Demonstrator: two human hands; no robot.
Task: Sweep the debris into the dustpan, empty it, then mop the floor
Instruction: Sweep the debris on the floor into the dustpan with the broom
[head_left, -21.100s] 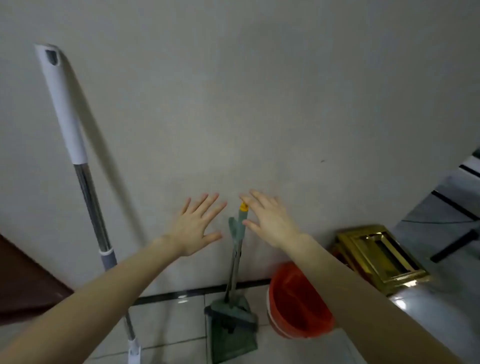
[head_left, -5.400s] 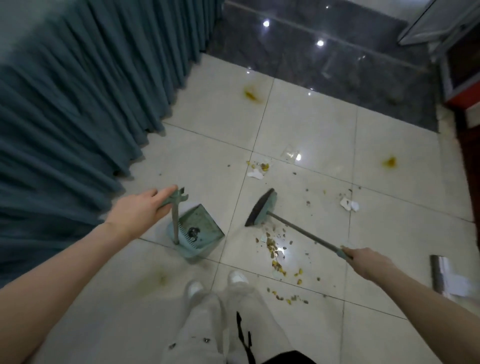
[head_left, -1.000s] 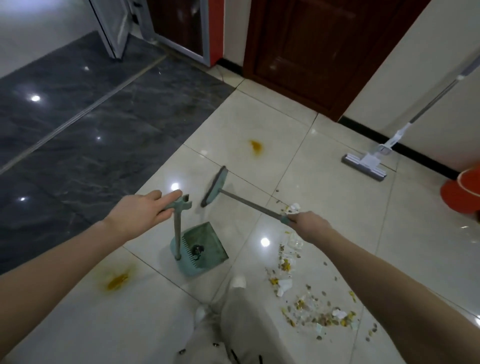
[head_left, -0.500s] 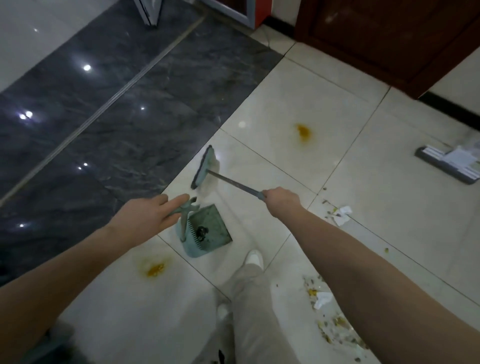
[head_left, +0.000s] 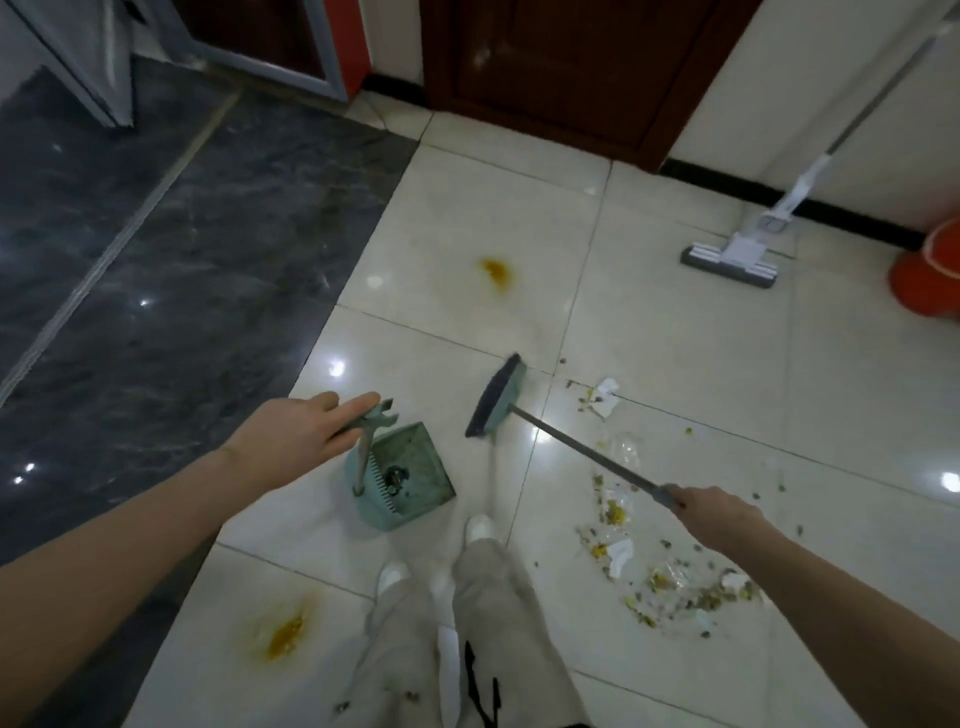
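My left hand (head_left: 304, 441) holds the top grip of the green dustpan (head_left: 410, 475), which stands on the pale tiles with a dark clump inside. My right hand (head_left: 719, 517) grips the grey handle of the green broom (head_left: 496, 397). The broom head is just right of the dustpan and left of the debris. Debris (head_left: 670, 577), made of paper scraps, yellow bits and crumbs, lies scattered on the tiles to the right of my legs and under the broom handle. A white flat mop (head_left: 737, 254) leans on the far wall at the upper right.
Orange stains mark the tiles: one stain (head_left: 496, 270) further away, another stain (head_left: 283, 631) by my left foot. A red bucket (head_left: 930, 280) sits at the right edge. A dark wooden door (head_left: 561, 67) is ahead. Dark marble floor (head_left: 156, 249) lies to the left.
The broom head has swung right, from beyond the dustpan to its right side near the debris. My right hand moved right and back. The view shifted, showing the mop and bucket again.
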